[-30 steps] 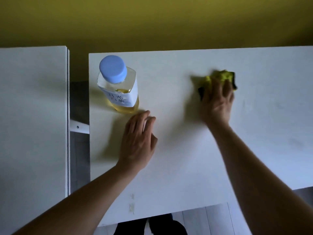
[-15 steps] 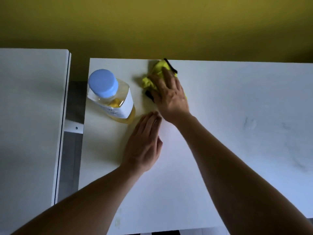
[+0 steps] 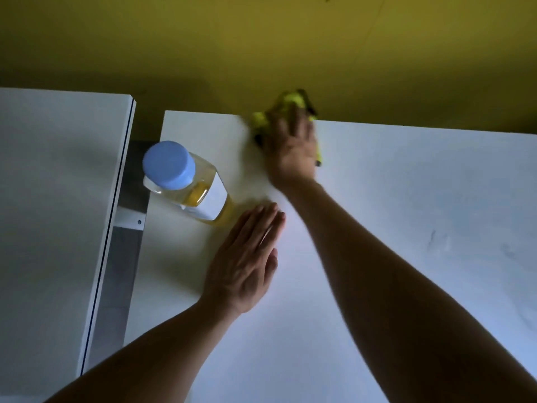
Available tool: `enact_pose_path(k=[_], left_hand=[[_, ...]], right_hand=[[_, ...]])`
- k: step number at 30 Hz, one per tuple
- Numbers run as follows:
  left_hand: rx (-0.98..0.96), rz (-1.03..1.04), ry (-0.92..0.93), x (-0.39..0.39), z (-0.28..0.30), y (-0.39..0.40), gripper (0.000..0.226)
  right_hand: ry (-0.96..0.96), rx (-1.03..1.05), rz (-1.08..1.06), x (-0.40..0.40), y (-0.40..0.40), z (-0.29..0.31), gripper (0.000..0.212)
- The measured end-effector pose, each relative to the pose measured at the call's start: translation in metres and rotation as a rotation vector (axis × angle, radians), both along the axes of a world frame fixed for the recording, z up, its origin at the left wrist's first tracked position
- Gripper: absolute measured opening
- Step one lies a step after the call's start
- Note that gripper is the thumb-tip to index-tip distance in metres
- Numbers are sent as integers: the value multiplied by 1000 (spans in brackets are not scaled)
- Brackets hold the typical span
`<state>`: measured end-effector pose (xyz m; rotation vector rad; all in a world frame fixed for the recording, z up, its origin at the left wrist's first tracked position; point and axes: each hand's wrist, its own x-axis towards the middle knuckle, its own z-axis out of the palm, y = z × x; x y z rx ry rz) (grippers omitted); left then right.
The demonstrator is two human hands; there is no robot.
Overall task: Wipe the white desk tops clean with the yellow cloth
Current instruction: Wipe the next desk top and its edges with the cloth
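Observation:
My right hand (image 3: pixel 292 146) presses the bunched yellow cloth (image 3: pixel 263 119) flat against the far edge of the white desk top (image 3: pixel 392 199), fingers straight and blurred by motion. Part of the cloth sticks out past the edge toward the yellow wall. My left hand (image 3: pixel 247 260) lies flat, palm down, on the same desk top nearer to me, holding nothing. A second white desk top (image 3: pixel 55 199) stands to the left across a narrow gap.
A clear bottle of yellow liquid with a blue cap (image 3: pixel 186 184) stands near the desk's left edge, just beyond my left fingertips. Faint smudges (image 3: pixel 436 239) mark the desk at the right. A grey gap with a bracket (image 3: pixel 128 228) separates the desks.
My right hand swept the cloth from the desk's right-middle leftward, then up to the far edge. My left hand stayed flat in place near the bottle.

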<state>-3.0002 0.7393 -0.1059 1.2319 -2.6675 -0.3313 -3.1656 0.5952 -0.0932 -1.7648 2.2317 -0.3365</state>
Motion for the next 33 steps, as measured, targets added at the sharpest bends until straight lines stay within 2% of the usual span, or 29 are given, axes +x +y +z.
enact_pose_path(k=[3, 5, 8, 11, 15, 16, 18, 20, 22, 25, 27, 31, 33], left_hand=[[4, -6, -10, 0, 5, -1, 57], [18, -17, -8, 0, 6, -1, 56], [22, -6, -5, -1, 8, -1, 56], [18, -4, 3, -3, 9, 0, 56], [4, 2, 23, -2, 7, 0, 54], [0, 2, 20, -2, 7, 0, 55], [-1, 2, 10, -2, 7, 0, 55], [1, 7, 1, -2, 7, -1, 55], [-3, 12, -7, -3, 7, -1, 55], [-9, 3, -10, -3, 8, 0, 56], [-14, -14, -2, -2, 8, 0, 55], [-32, -21, 14, -1, 6, -1, 54], [-35, -25, 32, -1, 4, -2, 54]], right_hand=[[-78, -53, 183, 38, -8, 5, 53], [-39, -64, 206, 19, -3, 2, 55], [39, -52, -12, -48, 16, -5, 58], [-6, -94, -323, -114, 45, -6, 54], [-26, -87, -522, -111, 44, -2, 51], [-25, -67, -483, -96, 39, 0, 52], [-36, -41, -272, -59, 33, 2, 55], [-75, -66, -62, -17, 36, 2, 54], [-112, -103, 60, 12, 43, 3, 52], [-103, -107, 147, -3, 49, 2, 53], [-79, -95, 44, -45, 56, -1, 54], [-50, -121, -327, -145, 100, -5, 52], [-47, -118, -434, -168, 116, -2, 53]])
